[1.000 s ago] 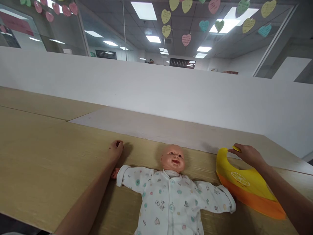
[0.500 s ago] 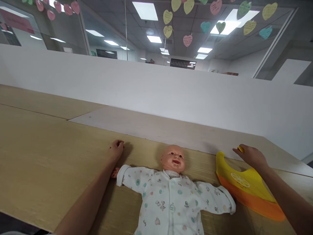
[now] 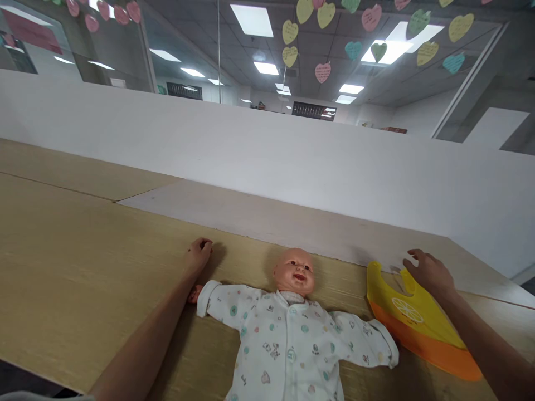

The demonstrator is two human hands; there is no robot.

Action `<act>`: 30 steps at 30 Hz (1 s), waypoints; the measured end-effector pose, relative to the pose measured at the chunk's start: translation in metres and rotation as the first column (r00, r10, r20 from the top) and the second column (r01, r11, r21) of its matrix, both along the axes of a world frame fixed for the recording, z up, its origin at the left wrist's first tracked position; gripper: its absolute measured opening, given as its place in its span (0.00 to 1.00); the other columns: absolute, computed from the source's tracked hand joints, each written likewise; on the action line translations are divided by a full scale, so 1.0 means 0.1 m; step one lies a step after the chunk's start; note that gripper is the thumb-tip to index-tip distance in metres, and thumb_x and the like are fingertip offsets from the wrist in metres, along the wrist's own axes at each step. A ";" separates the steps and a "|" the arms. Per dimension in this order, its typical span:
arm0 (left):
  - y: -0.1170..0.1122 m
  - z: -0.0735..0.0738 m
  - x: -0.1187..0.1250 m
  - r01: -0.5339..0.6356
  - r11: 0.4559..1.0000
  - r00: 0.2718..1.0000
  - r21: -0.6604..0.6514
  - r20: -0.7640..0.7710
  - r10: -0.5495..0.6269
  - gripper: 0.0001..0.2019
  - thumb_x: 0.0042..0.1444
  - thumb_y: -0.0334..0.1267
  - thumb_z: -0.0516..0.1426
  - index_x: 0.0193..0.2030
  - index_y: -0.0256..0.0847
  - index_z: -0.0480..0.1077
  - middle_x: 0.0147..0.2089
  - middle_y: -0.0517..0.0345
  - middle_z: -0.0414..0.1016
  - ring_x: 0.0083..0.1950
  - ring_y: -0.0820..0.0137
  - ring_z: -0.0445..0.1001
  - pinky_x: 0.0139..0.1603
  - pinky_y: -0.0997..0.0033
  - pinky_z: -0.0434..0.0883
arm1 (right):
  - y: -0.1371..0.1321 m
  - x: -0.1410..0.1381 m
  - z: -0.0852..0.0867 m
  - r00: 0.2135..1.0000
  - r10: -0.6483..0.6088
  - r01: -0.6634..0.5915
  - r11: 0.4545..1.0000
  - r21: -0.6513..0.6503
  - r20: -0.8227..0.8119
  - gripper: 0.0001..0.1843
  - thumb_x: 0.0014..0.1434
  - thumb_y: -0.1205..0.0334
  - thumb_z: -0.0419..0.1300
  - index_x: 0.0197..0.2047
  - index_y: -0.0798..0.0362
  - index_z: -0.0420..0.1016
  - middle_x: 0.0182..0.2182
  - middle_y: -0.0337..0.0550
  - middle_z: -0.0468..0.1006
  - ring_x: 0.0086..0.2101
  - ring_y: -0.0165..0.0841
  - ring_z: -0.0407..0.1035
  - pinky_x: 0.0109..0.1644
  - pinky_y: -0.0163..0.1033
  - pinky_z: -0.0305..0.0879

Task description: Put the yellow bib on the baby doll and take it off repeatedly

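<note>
A baby doll (image 3: 292,334) in a white patterned top lies face up on the table, its arms spread wide. My left hand (image 3: 199,255) rests on the wood beyond the doll's hand at the left, fingers loosely curled, and nothing shows in them. At the right, a yellow and orange bib (image 3: 403,320) with a citrus-slice print lies beside the doll's sleeve. Just above the bib's neck strap is my right hand (image 3: 430,273), its fingers apart and holding nothing. My right forearm hides part of the bib's right edge.
The wooden table (image 3: 83,250) spreads to the left, with a pale strip (image 3: 251,211) along its back. Behind it stands a low white wall (image 3: 259,150) under glass panels with heart-shaped notes (image 3: 322,72).
My right hand has let go of the bib's neck strap, which has dropped toward the table, and its fingers have opened. My left hand and the doll stay put; the view shifts slightly.
</note>
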State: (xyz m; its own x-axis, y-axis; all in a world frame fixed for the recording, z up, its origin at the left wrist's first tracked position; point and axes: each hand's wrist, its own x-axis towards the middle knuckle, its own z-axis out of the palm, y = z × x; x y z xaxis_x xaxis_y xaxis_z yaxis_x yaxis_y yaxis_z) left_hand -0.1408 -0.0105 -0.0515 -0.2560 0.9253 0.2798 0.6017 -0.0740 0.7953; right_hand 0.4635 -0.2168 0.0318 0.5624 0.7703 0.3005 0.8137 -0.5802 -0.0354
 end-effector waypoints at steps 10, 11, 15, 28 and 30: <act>0.04 -0.05 -0.04 0.019 0.999 0.999 -0.038 -0.034 -0.020 0.12 0.51 0.41 0.49 0.35 0.42 0.73 0.31 0.54 0.78 0.38 0.61 0.76 0.39 0.65 0.68 | 0.17 -0.91 -0.35 0.943 0.306 -0.295 0.951 0.098 -0.133 0.18 0.57 0.59 0.46 0.43 0.53 0.74 0.43 0.45 0.79 0.44 0.40 0.72 0.48 0.43 0.65; 0.04 -0.05 -0.04 0.020 0.999 0.999 -0.045 -0.035 -0.022 0.13 0.51 0.40 0.49 0.36 0.42 0.73 0.32 0.54 0.78 0.39 0.60 0.76 0.39 0.66 0.68 | 0.19 -1.02 -0.38 0.928 0.343 -0.327 0.937 0.122 -0.146 0.18 0.57 0.58 0.46 0.41 0.53 0.74 0.41 0.45 0.79 0.43 0.40 0.72 0.48 0.43 0.65; 0.05 -0.05 -0.04 0.031 0.998 0.999 -0.059 -0.035 -0.033 0.12 0.52 0.40 0.50 0.36 0.42 0.73 0.32 0.54 0.78 0.39 0.61 0.76 0.39 0.66 0.68 | 0.24 -1.38 -0.44 0.875 0.462 -0.431 0.880 0.198 -0.145 0.18 0.56 0.55 0.46 0.39 0.52 0.75 0.37 0.44 0.80 0.40 0.38 0.73 0.45 0.41 0.65; 0.14 -0.14 -0.07 0.039 0.997 0.996 -0.063 -0.076 -0.043 0.12 0.50 0.41 0.50 0.35 0.43 0.73 0.32 0.55 0.77 0.37 0.61 0.75 0.38 0.66 0.67 | -0.06 -0.25 -0.78 0.840 -0.168 0.367 0.876 0.312 -0.516 0.27 0.49 0.51 0.53 0.47 0.60 0.73 0.41 0.59 0.79 0.38 0.48 0.73 0.38 0.46 0.66; 0.13 -0.13 -0.06 0.037 0.998 0.995 -0.057 -0.089 -0.042 0.12 0.50 0.41 0.49 0.35 0.43 0.73 0.32 0.55 0.78 0.38 0.61 0.76 0.39 0.66 0.68 | -0.08 -0.22 -0.82 0.840 -0.168 0.331 0.912 0.243 -0.515 0.26 0.50 0.53 0.52 0.48 0.60 0.73 0.42 0.59 0.78 0.38 0.48 0.74 0.37 0.45 0.66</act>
State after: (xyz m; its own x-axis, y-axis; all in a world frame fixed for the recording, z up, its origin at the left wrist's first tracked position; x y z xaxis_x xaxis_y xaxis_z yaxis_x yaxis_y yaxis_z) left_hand -0.1468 0.0026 -0.0645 -0.1946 0.9490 0.2479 0.6686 -0.0565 0.7415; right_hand 0.4418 -0.2246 -0.0503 0.8567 0.4953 0.1443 0.4765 -0.6525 -0.5893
